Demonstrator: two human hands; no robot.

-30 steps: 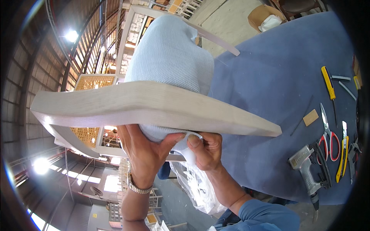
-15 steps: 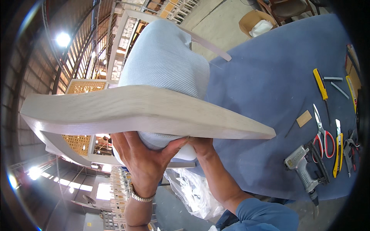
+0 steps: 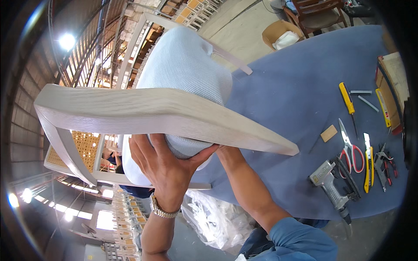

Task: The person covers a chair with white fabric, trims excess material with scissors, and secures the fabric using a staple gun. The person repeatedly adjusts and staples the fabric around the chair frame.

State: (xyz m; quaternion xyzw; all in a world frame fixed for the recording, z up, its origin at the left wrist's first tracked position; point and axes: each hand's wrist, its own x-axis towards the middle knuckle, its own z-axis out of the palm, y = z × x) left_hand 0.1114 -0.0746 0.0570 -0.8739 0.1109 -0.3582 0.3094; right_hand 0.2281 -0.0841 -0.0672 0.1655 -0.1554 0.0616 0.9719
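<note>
A chair (image 3: 130, 108) with a pale wood frame lies tipped over on the blue-covered table (image 3: 278, 100). Its seat cushion (image 3: 174, 65) is covered in light blue-grey woven fabric. My left hand (image 3: 165, 169), with a metal watch at the wrist, grips the near side of the cushion. Its fingertips pass out of sight behind the wooden leg, and the thumb lies along the cushion's edge. My right hand (image 3: 224, 152) is at the same leg, close to the left thumb. The leg hides most of it, fingers included.
On the table's right lie a staple gun (image 3: 333, 187), scissors (image 3: 350, 150), a yellow screwdriver (image 3: 347, 98), a yellow utility knife (image 3: 369, 165), pliers (image 3: 385, 167) and staple strips (image 3: 368, 103). Clear plastic bags (image 3: 213, 217) sit below. A cardboard box (image 3: 281, 35) stands beyond the table.
The view has shifted, so the table and tools appear further left. The chair's frame has turned slightly, its left end higher. Both hands stay at the same part of the chair.
</note>
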